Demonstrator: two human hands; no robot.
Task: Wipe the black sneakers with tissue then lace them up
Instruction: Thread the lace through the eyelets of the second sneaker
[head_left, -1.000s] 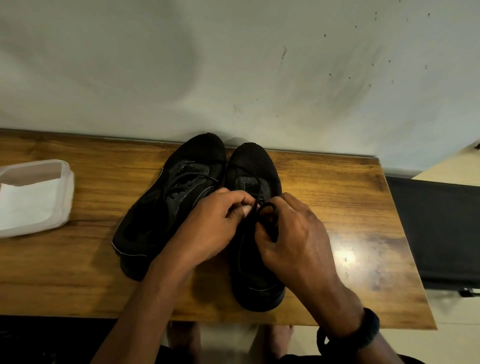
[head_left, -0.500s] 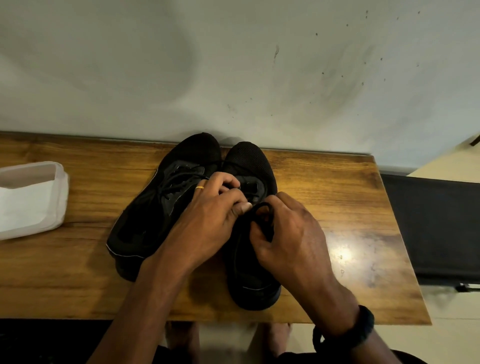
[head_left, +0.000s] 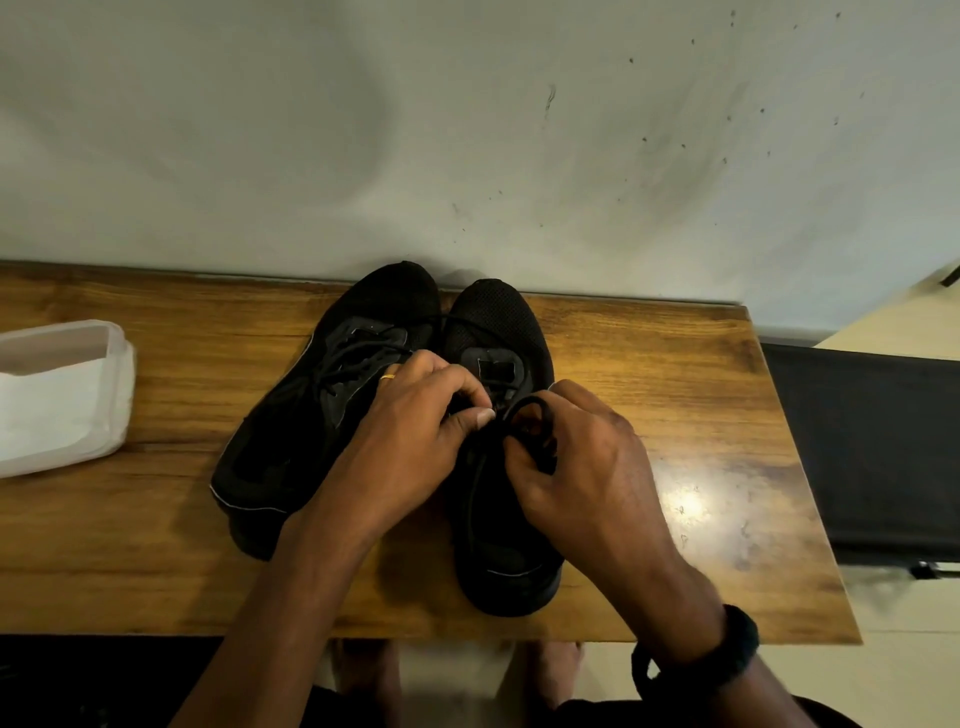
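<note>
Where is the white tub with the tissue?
In the head view, the white tub sits at the far left of the wooden table, apart from the nearer black sneaker.

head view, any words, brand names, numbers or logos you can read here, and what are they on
No readable text shows anywhere in this view.
Black sneakers: no legible brand or logo. The left hand and right hand, gripping the lace, hide part of one tongue.
White tissue pack: no print visible.
Black wristband: plain.
Wall: only dark specks and scuffs, not writing.
</note>
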